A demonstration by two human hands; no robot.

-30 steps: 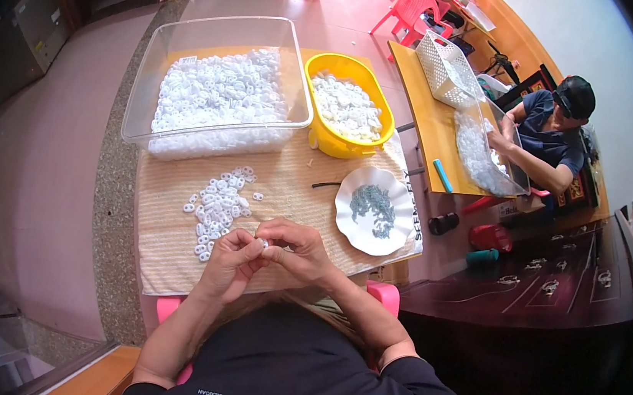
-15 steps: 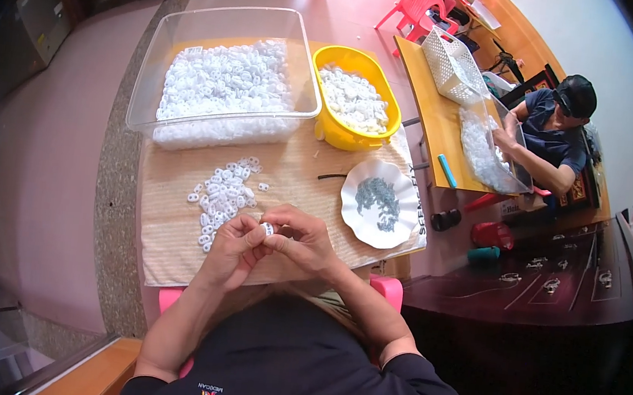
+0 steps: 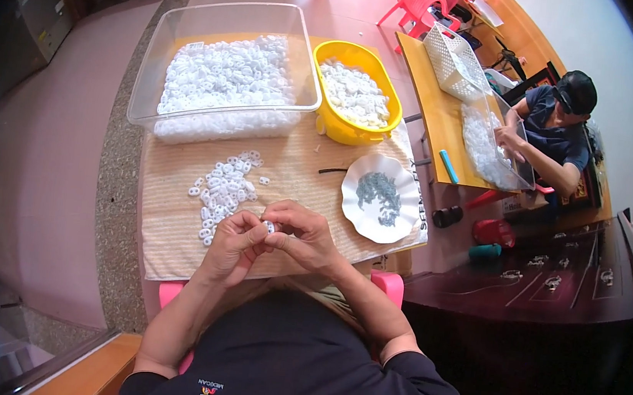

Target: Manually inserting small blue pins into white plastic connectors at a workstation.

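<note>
Both hands meet over the near part of the cloth-covered table [image 3: 172,252]. Between their fingertips is a small white plastic piece [image 3: 268,227] with dark spots on its face. My left hand [image 3: 232,249] is closed on it with thumb and fingers. My right hand [image 3: 303,236] pinches it from the other side. Just beyond my left hand lies a loose pile of white two-holed plastic pieces [image 3: 226,186]. To the right of my right hand, a white scalloped plate [image 3: 364,224] holds many tiny grey-green parts.
A large clear bin [image 3: 221,114] full of white pieces stands at the back left of the table. Beside it is a yellow tub [image 3: 350,133] of off-white pieces. At another table [image 3: 435,129] on the right, a person [image 3: 566,131] reaches into a clear container.
My hands keep the same pinch on the white piece, with hardly any finger movement. The scene sits slightly higher in the view. The other person's hands have shifted a little.
</note>
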